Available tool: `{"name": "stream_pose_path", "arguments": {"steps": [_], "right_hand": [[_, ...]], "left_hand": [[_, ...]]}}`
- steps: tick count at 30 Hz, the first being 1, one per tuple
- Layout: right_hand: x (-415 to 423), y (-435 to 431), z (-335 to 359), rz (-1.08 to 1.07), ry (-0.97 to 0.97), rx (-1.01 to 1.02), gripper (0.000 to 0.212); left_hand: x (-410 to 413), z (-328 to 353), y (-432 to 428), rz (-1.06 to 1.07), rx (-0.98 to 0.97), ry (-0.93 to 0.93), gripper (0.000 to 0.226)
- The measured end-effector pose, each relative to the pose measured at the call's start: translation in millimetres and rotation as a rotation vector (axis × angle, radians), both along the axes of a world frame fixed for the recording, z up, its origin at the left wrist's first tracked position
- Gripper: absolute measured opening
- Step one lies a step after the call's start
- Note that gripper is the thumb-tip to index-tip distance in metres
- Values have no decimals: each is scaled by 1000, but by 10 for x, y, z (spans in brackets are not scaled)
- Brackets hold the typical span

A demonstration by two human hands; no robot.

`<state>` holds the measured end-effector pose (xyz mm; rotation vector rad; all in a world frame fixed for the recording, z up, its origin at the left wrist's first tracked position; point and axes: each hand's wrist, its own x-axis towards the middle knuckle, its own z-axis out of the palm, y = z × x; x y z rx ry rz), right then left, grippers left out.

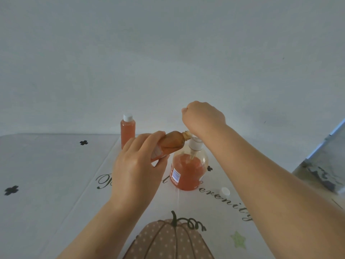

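Filling step: small bottle tilted in left hand, fingers curled round it, open neck at pump of dispenser on bench. Right hand over pump, grip unclear. Next: press down w/ neck aligned.

Setting: a cloth-covered surface before a plain wall.
The pale grey-blue wall fills the upper half of the frame in dim, even light. The white cloth below bears a dotted pumpkin print at bottom centre, dark script lettering across the middle, black clover marks at left and a green star at lower right. A grey mottled object, its kind unclear, lies at the right edge.
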<state>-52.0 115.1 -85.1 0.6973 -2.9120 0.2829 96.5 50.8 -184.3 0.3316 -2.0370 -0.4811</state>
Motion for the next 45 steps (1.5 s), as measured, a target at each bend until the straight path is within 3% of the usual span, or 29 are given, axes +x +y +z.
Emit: {"name": "stream_pose_path", "arguments": {"steps": [13, 34, 45], "right_hand": [[19, 76, 129, 46, 125, 45, 33], [7, 43, 62, 35, -21, -45, 27], [19, 22, 109, 46, 64, 19, 26]], "left_hand": [[22, 20, 15, -31, -19, 34, 44], [2, 9, 25, -13, -23, 15, 42], [17, 24, 26, -9, -36, 27, 42]]}}
